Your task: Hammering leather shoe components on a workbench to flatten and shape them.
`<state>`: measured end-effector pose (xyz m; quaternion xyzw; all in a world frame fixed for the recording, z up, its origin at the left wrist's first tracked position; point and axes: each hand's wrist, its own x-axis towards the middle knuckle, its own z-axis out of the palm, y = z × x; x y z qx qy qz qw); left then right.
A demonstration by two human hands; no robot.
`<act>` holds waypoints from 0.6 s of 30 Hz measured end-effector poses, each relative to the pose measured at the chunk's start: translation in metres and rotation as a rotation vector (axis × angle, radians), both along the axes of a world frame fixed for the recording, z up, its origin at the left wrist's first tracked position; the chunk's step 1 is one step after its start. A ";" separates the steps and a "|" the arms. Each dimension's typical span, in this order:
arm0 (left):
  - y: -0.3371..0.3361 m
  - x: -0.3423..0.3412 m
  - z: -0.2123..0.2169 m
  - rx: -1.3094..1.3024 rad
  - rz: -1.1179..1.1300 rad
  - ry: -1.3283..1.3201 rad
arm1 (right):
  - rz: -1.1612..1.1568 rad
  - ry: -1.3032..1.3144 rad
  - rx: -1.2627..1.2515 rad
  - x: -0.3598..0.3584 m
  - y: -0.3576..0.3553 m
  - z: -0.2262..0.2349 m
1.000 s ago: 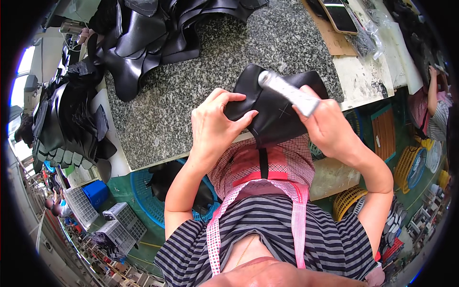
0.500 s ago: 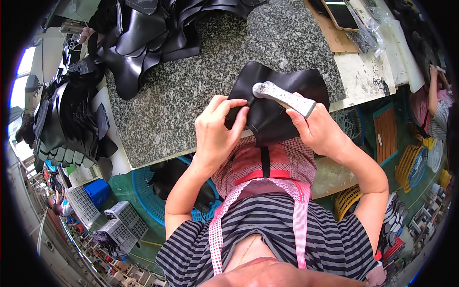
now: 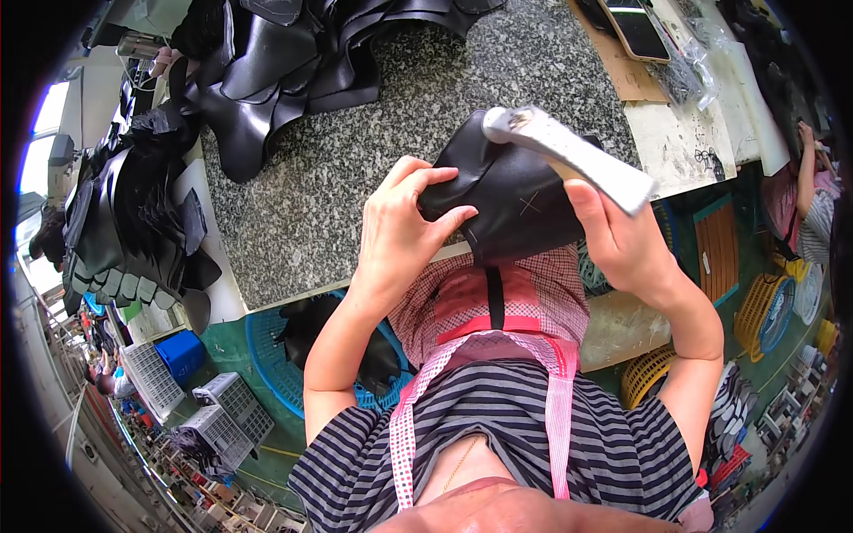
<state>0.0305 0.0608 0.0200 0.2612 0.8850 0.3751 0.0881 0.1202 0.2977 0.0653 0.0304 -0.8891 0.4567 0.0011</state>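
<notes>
A black leather piece (image 3: pixel 515 209) lies on the near edge of the speckled stone slab (image 3: pixel 480 75), part of it hanging over toward my lap. Its surface bears a faint cross-shaped mark. My left hand (image 3: pixel 402 213) rests at the leather's left side, thumb and index finger apart, their tips touching its top. A silver metal hammer (image 3: pixel 573 155) is in my closed right hand (image 3: pixel 626 244), its head raised above the leather's right half. The handle is mostly hidden by the hammer head and my fingers.
Black leather pieces (image 3: pixel 267 67) are heaped at the slab's far left, with another stack (image 3: pixel 124 222) hanging beside it. A phone (image 3: pixel 635 31) lies on cardboard at far right. Below the table stand a blue basket (image 3: pixel 267 355) and a yellow basket (image 3: pixel 644 373). Another person's arm (image 3: pixel 807 173) shows at right.
The hammer has lifted off the leather and moved right with my right hand, uncovering the cross mark. My left thumb and index finger have spread further apart.
</notes>
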 end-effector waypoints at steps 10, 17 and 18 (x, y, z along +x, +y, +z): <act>0.005 -0.009 -0.003 0.020 -0.052 0.021 | 0.032 -0.115 0.010 0.003 -0.001 -0.009; -0.013 0.004 -0.023 0.165 -0.082 0.355 | 0.069 -0.073 -0.021 0.002 -0.003 -0.067; -0.013 0.001 -0.028 0.206 -0.122 0.386 | 0.118 0.089 0.002 -0.004 -0.005 -0.058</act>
